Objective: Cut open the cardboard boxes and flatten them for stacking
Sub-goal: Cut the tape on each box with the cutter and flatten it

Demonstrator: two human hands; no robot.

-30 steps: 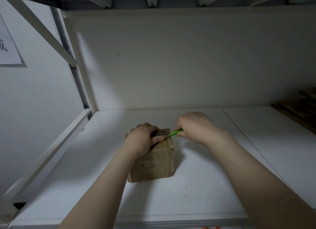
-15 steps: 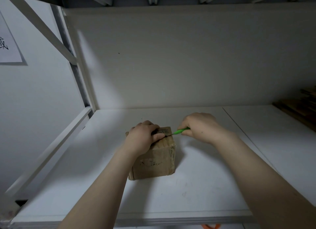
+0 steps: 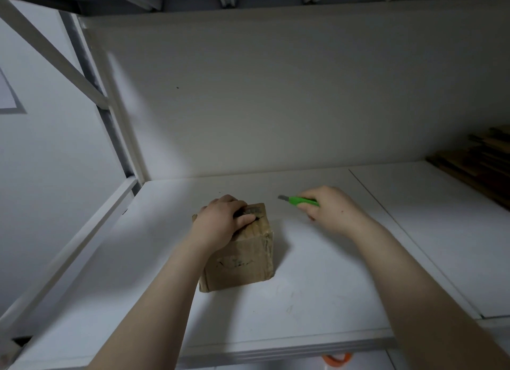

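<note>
A small brown cardboard box (image 3: 242, 259) stands on the white shelf (image 3: 317, 300), wrapped in clear tape. My left hand (image 3: 220, 220) lies on its top, fingers curled over the far edge and thumb pressed on the lid. My right hand (image 3: 328, 209) is to the right of the box and apart from it. It grips a green utility knife (image 3: 299, 201) whose short blade points left, clear of the cardboard.
A white back wall closes the shelf behind the box. A white frame rail (image 3: 69, 253) runs along the left side. Dark flat boards (image 3: 480, 162) are stacked at the far right. A seam (image 3: 408, 237) divides the shelf into two panels. Something orange (image 3: 336, 359) shows below the front edge.
My right hand has pulled the green knife off the box's top and away to the right. The left hand stays on the box.
</note>
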